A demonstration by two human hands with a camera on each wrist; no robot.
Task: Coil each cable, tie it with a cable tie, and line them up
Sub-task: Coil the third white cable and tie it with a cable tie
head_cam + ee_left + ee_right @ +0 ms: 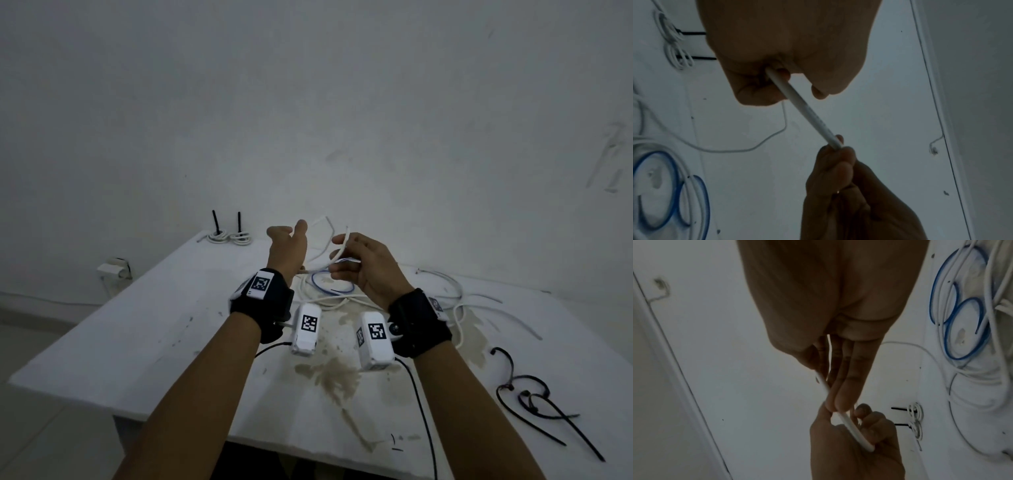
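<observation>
Above the table (144, 329), both hands pinch one white cable (807, 112): left hand (287, 253), right hand (366, 267). Best to keep loops even and small.

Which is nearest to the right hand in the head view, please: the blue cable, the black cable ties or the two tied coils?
From the right hand:
1. Blue cable, on the table just below and left of it.
2. Black cable ties, loose by the table's near right edge.
3. Tied coils, at the far left corner.
</observation>
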